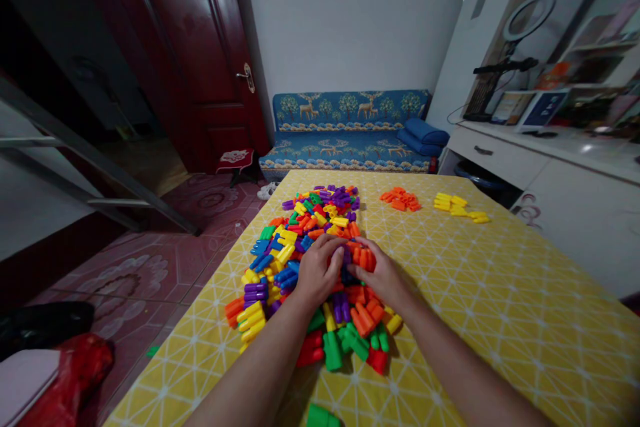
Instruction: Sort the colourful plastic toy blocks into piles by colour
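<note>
A long heap of plastic finger-shaped building blocks (285, 255) in purple, yellow, blue, green, red and orange lies on the table. My left hand (320, 270) is over the middle of the heap, fingers curled down and thumb against them. Whatever those fingers grip is hidden. On the heap's right side, my right hand (384, 277) has its thumb and fingers closed around an orange building block (365, 257). Both hands nearly meet, with dark purple blocks between them. Green blocks (332, 351) and red blocks lie nearer to me, below the wrists.
Farther back on the yellow patterned tablecloth (480, 293) are an orange block pile (400, 199) and a yellow block group (457, 205). One green block (323, 416) lies at the near edge. A blue sofa (345, 147) stands beyond, a white cabinet (500, 160) to the right.
</note>
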`<state>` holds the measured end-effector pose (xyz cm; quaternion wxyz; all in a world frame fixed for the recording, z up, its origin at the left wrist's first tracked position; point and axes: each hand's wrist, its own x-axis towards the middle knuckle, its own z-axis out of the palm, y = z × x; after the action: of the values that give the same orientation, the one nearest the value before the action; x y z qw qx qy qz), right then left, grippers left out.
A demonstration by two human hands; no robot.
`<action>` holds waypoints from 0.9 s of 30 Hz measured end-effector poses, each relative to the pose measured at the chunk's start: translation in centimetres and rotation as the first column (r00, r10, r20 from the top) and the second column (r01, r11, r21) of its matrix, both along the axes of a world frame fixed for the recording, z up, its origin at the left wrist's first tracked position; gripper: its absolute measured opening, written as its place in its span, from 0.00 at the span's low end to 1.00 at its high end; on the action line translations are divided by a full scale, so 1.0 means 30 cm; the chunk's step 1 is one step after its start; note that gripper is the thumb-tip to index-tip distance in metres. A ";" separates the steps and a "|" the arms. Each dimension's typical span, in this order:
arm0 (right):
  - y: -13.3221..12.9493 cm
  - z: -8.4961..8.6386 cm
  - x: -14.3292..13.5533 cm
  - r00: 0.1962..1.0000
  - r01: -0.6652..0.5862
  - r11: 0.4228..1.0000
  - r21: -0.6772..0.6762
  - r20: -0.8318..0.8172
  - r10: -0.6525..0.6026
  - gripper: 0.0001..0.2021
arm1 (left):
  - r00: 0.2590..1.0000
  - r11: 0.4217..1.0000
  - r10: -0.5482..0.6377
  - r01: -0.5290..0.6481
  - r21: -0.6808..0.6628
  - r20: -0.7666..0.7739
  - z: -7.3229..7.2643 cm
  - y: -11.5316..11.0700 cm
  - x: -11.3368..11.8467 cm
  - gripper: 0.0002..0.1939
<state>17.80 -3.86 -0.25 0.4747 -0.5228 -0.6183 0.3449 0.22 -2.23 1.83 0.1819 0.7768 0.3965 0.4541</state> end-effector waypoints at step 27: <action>-0.007 0.016 -0.073 0.905 -0.107 0.994 0.030 -0.411 0.110 0.13 | 0.994 0.995 0.098 -0.098 0.009 0.051 -0.016 -0.006 0.004 0.12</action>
<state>15.62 -4.09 0.23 0.5763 -0.4016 -0.5335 0.4712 0.34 -2.39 1.34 0.1647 0.7458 0.4268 0.4842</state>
